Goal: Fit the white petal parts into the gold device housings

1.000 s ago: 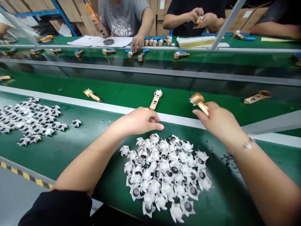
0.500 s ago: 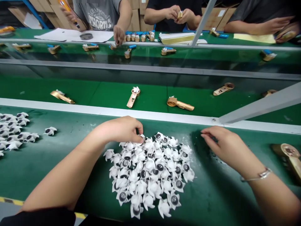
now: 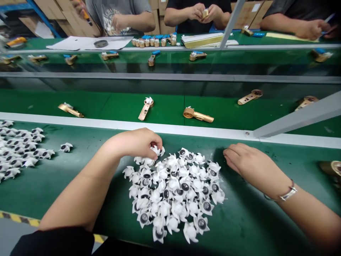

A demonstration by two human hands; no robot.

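A heap of small white fan blades (image 3: 176, 192), several with dark round hubs facing up, lies on the green bench in front of me. My left hand (image 3: 141, 144) is at the heap's far left edge, its thumb and fingers pinched round one white fan blade (image 3: 157, 150). To the right of the heap, my right hand (image 3: 245, 160) is low over the bench with its fingers curled together. Its palm side is hidden, so I cannot make out anything inside it.
More fan blades (image 3: 21, 151) lie at left. Gold handheld fan bodies (image 3: 198, 115) lie on the green belt (image 3: 112, 106) beyond a white rail (image 3: 117, 124). A slanted metal post (image 3: 298, 114) stands at right, near another gold part (image 3: 336, 169). Co-workers (image 3: 197, 16) sit opposite.
My left hand has closed on a fan blade and lifted it slightly at the heap's edge. My right hand's fingers have curled closer together. A co-worker's hand opposite has drawn back from the belt.
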